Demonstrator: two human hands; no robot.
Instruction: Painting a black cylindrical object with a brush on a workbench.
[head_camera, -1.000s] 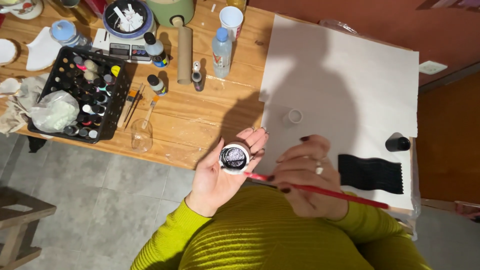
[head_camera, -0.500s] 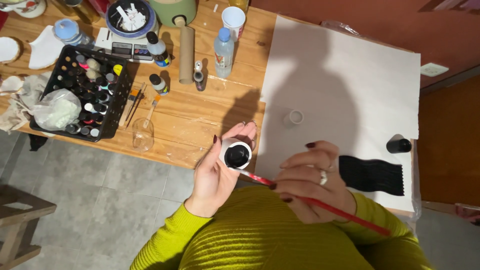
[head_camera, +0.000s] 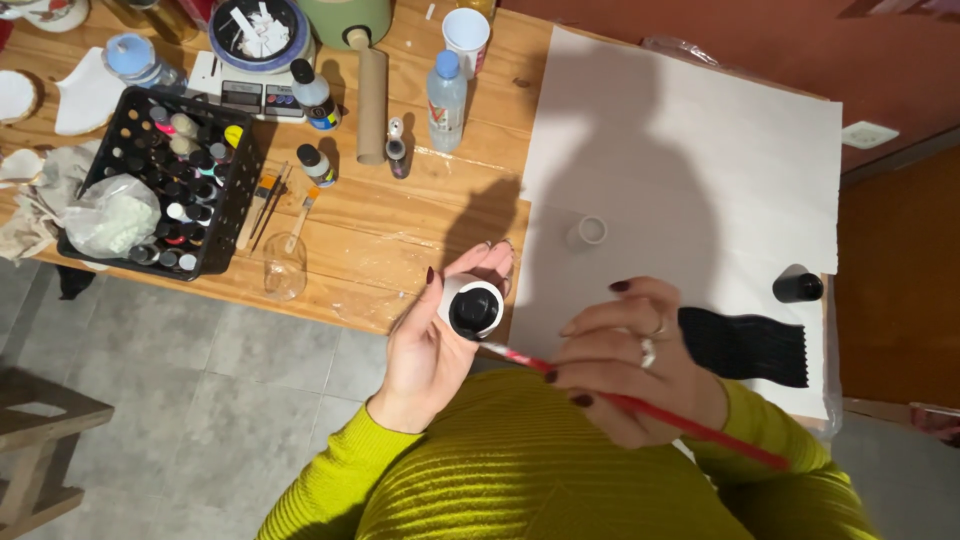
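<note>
Paint, black, is seen inside a small white pot (head_camera: 473, 308), which is gripped in the left hand (head_camera: 440, 340) just off the front edge of the wooden table (head_camera: 380, 230), above the grey floor (head_camera: 200, 400). The pot is cradled between thumb and fingers with its open mouth turned up towards the camera. A red-handled brush (head_camera: 620, 402) is pinched in the right hand (head_camera: 625, 360), whose fingers are closed around the handle; the brush tip is laid at the lower rim of the pot, touching it. A ring is worn on 1 finger of the right hand. Both arms are covered by yellow-green ribbed sleeves (head_camera: 540, 470).

A large white sheet (head_camera: 700, 160) is spread over the right part of the table, reaching its front edge. A black painted patch (head_camera: 745, 347) is seen near the sheet's front right corner, just beside the right hand, and a black cap (head_camera: 798, 287) is set close above it. A small white ring-shaped lid (head_camera: 592, 231) lies nearer the sheet's left edge.

Towards the left edge of the table, a black crate (head_camera: 165, 195) filled with small paint bottles is placed, with 2 brushes (head_camera: 280, 205) and a clear glass (head_camera: 285, 265) just beside it. A cardboard tube (head_camera: 372, 105), a plastic water bottle (head_camera: 446, 100) and a white cup (head_camera: 467, 35) are ranged along the back edge.
</note>
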